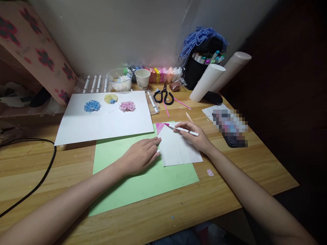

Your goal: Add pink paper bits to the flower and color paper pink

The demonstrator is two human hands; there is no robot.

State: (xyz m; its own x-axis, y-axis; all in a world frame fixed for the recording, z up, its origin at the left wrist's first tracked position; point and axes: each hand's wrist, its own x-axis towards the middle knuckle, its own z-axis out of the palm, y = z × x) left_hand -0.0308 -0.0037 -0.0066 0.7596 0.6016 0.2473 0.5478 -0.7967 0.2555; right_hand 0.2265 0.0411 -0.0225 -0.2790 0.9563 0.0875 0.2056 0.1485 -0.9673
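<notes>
My right hand (192,134) grips a white marker (187,130) with a pink tip. The tip touches the upper left corner of a white sheet of paper (178,149), where a patch of pink strokes (160,127) shows. At the sheet's left edge lies my left hand (141,153), palm down, its fingertips on the paper. A short white marker cap (158,151) pokes out between its thumb and forefinger. Beneath the white sheet is a larger green sheet (114,187).
A large white sheet (117,122) carries blue, yellow and pink tufts. Behind are black scissors (165,97), a paper cup (142,79), a clear bowl (119,81) and a black pen holder (192,73). White tubes (208,81) and a partly blurred phone-like object (230,127) stand at right.
</notes>
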